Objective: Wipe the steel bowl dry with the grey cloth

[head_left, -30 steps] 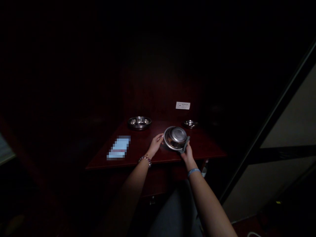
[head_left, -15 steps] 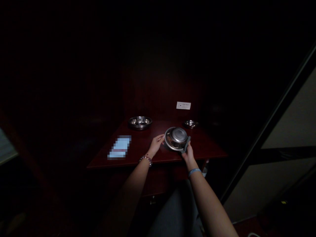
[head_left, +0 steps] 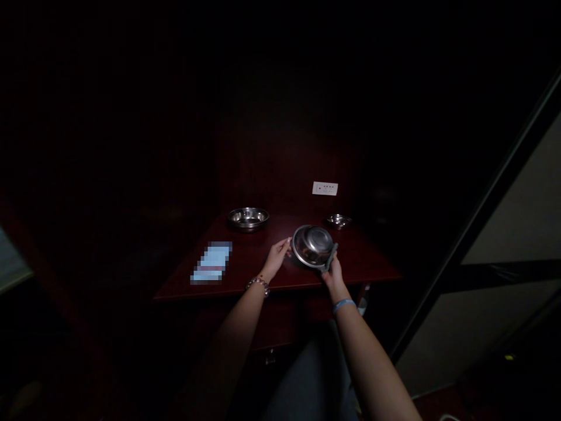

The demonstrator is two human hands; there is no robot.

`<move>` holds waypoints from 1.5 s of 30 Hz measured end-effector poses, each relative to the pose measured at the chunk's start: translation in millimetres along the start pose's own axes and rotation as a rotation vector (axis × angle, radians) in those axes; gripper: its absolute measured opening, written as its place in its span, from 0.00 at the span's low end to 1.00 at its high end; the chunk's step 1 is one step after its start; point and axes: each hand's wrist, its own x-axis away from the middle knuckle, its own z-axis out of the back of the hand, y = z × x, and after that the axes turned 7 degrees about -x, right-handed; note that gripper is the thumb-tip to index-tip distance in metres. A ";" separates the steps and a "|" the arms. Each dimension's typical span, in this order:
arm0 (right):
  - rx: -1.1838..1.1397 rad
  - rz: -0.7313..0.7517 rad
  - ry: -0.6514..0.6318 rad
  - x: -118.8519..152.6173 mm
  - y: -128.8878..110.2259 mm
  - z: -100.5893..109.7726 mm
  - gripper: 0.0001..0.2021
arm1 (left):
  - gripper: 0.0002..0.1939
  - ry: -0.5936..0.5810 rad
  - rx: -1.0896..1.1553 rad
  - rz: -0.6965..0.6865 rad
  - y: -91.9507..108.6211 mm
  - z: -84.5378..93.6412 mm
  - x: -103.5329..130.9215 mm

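Note:
A shiny metal bowl [head_left: 312, 245] is held tilted above the dark red desk, its outer base turned up toward me. My left hand [head_left: 279, 256] pinches the bowl's rim on its left side. On the right side, my right hand [head_left: 333, 273] grips a grey cloth [head_left: 331, 257] pressed against the rim, so the bowl is held through the cloth there. The inside of the bowl faces away and is hidden.
On the desk [head_left: 245, 272], metal dishes [head_left: 248, 218] sit at the back left and a small metal dish [head_left: 338, 221] at the back right. A blurred-out phone-like rectangle [head_left: 212, 262] lies front left. A white socket panel [head_left: 325, 188] is on the back wall.
The bowl has tipped slightly in my hands, its base turning a little further away. Both hands keep their hold in nearly the same place.

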 end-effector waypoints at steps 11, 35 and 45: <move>-0.097 -0.166 0.107 3.7 -3.7 -7.5 0.18 | 0.23 -0.033 0.023 -0.024 -5.6 2.0 -1.8; -0.119 -0.176 0.160 3.9 -4.9 -9.2 0.19 | 0.25 -0.024 -0.021 -0.034 -12.7 1.1 -4.4; -0.105 -0.164 0.073 1.0 -1.8 -6.5 0.20 | 0.28 -0.007 -0.013 -0.013 -9.7 0.9 -4.3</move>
